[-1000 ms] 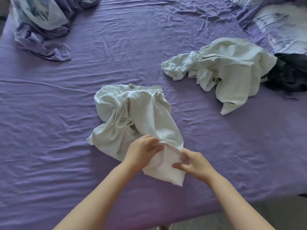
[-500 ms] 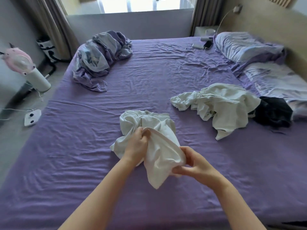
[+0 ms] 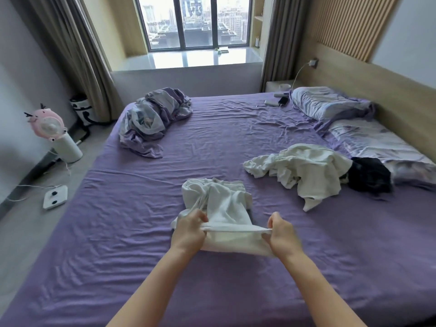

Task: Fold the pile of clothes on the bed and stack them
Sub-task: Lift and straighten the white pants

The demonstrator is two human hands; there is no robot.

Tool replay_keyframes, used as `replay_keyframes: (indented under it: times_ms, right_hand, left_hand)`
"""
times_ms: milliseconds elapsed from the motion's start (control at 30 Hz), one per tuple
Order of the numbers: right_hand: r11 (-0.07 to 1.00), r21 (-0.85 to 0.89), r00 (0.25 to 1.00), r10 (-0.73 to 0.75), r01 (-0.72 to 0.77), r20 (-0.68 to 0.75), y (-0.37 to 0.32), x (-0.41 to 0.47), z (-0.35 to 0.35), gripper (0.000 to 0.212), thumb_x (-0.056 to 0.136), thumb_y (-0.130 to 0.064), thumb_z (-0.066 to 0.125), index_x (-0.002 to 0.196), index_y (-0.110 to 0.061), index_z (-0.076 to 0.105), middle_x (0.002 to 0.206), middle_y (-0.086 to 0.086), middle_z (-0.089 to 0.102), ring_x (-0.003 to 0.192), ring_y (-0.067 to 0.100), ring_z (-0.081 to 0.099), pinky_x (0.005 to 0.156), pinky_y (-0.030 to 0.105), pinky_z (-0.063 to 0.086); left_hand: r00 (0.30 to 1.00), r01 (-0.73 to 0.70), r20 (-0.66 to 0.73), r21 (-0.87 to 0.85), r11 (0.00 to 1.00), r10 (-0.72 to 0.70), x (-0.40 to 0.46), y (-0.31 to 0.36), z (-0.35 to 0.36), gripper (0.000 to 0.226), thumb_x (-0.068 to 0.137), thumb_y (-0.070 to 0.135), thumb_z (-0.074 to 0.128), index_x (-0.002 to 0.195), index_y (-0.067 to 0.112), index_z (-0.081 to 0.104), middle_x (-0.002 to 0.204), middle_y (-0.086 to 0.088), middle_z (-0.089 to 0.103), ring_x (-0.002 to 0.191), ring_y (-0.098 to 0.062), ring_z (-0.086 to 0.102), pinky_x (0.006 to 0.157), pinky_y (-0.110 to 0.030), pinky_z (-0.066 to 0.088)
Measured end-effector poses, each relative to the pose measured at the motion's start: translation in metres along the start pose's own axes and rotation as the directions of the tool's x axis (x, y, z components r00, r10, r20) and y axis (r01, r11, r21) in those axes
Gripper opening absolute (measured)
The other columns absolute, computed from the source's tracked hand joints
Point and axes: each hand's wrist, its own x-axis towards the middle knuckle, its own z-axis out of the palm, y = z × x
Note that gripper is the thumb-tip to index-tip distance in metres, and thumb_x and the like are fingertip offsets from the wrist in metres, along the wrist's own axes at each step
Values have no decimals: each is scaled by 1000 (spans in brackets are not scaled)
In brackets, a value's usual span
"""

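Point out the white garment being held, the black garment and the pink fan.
white garment (image 3: 224, 204), head view, bunched middle.
black garment (image 3: 369, 175), head view, centre of heap.
pink fan (image 3: 48, 125), head view, round face.

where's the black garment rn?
Head view, right side of the bed: the black garment lies against the crumpled white clothes, just below the pillows.

Fingertips of left hand (image 3: 188, 228) and right hand (image 3: 282, 234) tucked behind stretched hem of white garment (image 3: 224, 208); fingertips unseen. Garment type unclear, far part bunched. Both forearms cut by bottom edge. Black garment (image 3: 368, 175) partly under white clothes heap (image 3: 304, 171), blurred. Small items (image 3: 276, 101) near pillow (image 3: 328, 105) too small to identify. Bed (image 3: 118, 232) cut off at bottom and right.
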Motion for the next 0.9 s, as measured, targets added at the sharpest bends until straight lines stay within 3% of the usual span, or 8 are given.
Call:
replay_keyframes:
  times_ms: [133,233,400,500,633,767,833,900]
  right_hand:
    - [939,318,975,69,-135,212,-10,-21,-2,22,70,-9,67,85,-13,51,81,-2,55,74,16,51,56,23,37]
    - [860,471,942,34,-197,334,-6,-45,0,27,60,-6,65,85,-13,57,80,1,58,72,13,54,58,22,43]
    - [998,63,993,-9,17,-116,2,-77,31,22,77,5,46,77,-17,44,81,5,51,74,25,49,61,29,33]
    - [999,18,984,-25,29,-174,3,-97,47,20,83,3,39,87,-16,41,78,1,49,66,24,50,53,31,40]
    - [882,465,988,127,-73,-87,8,-110,52,24,84,5,52,77,-17,59,80,5,61,67,21,58,63,40,56]
    - [731,651,966,257,-204,13,14,-119,62,29,81,0,56,63,-16,71,76,1,68,74,19,60,73,38,52]
    - [601,754,938,343,-267,58,15,-122,70,26,83,-8,60,61,-11,73,69,0,68,69,17,59,70,36,49]
    - [585,751,927,363,-307,97,18,-123,80,21,85,-11,62,68,-7,73,73,4,69,70,17,59,71,36,49]
  left_hand:
    - [994,-25,105,-114,993,37,-26,-10,-13,28,78,8,66,103,20,65,85,4,58,71,-8,54,58,-18,37]
    - [981,67,193,-342,937,1,-48,-20,-25,20,83,1,62,97,13,71,71,5,56,54,2,55,46,-17,47]
    - [941,258,319,-467,846,-111,-73,-35,-31,29,92,-6,41,95,7,67,82,-11,60,48,-22,65,45,-30,54]
    - [929,283,344,-415,865,-139,-86,-42,-28,36,87,-6,31,90,6,64,73,-12,55,48,-25,62,45,-31,53]
    - [933,266,331,-377,887,-139,-92,-58,-22,23,86,5,46,78,4,67,73,-7,59,65,-24,58,61,-33,50]
    - [940,303,267,-369,879,-212,-103,-70,-15,36,85,31,65,74,-3,68,65,-8,61,55,-20,60,55,-30,53]
    - [955,272,207,-330,904,-212,-109,-76,-8,28,86,26,66,75,0,68,67,-7,66,53,-21,62,56,-38,58]
    - [950,279,229,-320,906,-212,-114,-79,-3,8,86,10,59,89,5,65,73,-3,63,53,-22,60,59,-41,58]
